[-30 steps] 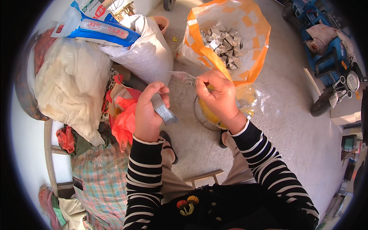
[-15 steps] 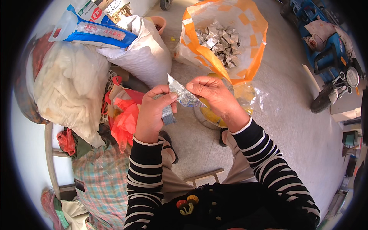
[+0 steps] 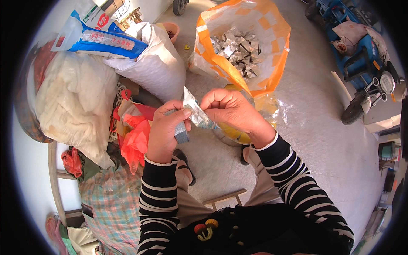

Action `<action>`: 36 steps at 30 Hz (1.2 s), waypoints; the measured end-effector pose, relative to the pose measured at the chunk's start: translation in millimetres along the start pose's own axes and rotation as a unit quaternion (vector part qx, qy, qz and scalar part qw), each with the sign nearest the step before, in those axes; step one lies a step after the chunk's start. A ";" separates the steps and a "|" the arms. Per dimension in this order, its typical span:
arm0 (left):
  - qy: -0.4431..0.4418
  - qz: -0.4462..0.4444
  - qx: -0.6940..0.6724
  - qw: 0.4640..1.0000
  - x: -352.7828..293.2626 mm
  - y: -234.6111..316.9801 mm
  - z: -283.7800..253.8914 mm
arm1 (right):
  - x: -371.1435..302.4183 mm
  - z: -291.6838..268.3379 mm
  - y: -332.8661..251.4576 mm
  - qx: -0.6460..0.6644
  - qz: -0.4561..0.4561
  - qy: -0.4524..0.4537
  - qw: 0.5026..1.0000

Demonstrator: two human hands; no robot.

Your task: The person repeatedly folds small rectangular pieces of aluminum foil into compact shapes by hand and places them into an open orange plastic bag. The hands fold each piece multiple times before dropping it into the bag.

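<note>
In the head view, the person's left hand (image 3: 163, 131) held a folded silver foil piece (image 3: 196, 114) upright and slightly tilted, its narrow point up, pinched between thumb and index finger. The remaining left fingers were curled around a stack of grey foil sheets (image 3: 182, 135), which hung just below the silver piece. The right hand (image 3: 236, 110) was at the right edge of the foil piece, its fingers bent inward and the gap to the thumb narrow; whether they gripped the foil could not be told. The foil piece was thus between the two hands, above the floor (image 3: 297, 178).

Beyond the right hand, on the far side, stood an orange-and-white bag (image 3: 284, 53) with its mouth wide, holding a heap of folded silver pieces (image 3: 240, 51). Nearer, partly hidden by the right hand, lay a yellow round object (image 3: 236, 134) beside clear plastic wrapping (image 3: 272, 110).

On the far left a blue-and-white plastic bag (image 3: 102, 41) lay across a full white sack (image 3: 163, 63). Nearer on the left were a cream fabric bundle (image 3: 72, 89), a red plastic bag (image 3: 134, 140) and a plaid cloth (image 3: 110, 195). A blue motor vehicle (image 3: 363, 59) stood on the far right.
</note>
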State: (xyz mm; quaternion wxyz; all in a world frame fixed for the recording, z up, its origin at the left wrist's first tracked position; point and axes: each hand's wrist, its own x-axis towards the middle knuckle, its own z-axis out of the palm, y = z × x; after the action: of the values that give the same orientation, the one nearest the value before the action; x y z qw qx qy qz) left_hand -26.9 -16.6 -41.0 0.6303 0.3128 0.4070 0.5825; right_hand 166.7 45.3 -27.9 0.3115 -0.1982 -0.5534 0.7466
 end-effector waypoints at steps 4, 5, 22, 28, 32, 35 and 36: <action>-0.093 0.002 -0.103 0.990 -3.5 0.0 -2.4 | -2.1 -0.5 1.4 0.107 0.078 -0.045 0.990; -0.103 0.003 -0.107 0.989 -4.1 -0.1 -4.2 | -2.1 0.0 3.2 0.141 0.089 -0.061 0.984; -0.161 0.058 -0.267 0.948 -1.8 -4.9 -14.8 | 2.5 -4.6 23.6 0.188 -0.013 -0.035 0.981; -0.145 0.046 -0.248 0.957 0.8 -9.7 -13.9 | 1.6 -1.8 24.5 0.200 0.027 0.013 0.979; -0.159 0.041 -0.264 0.951 1.1 -9.1 -14.4 | 3.2 1.6 21.6 0.194 0.000 0.001 0.981; -0.076 0.021 -0.215 0.973 1.2 -7.5 -15.7 | 4.6 5.3 14.4 0.048 -0.086 0.026 0.995; -0.033 0.015 -0.232 0.972 3.1 -7.7 -16.0 | 4.3 6.8 10.2 -0.118 -0.182 0.052 0.975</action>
State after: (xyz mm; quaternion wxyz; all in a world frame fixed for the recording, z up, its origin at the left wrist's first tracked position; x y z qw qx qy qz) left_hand -37.3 -15.8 -55.7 0.6899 0.1832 0.2350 0.6597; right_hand 156.6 41.5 -35.3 0.4451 -0.1676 -0.6475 0.5954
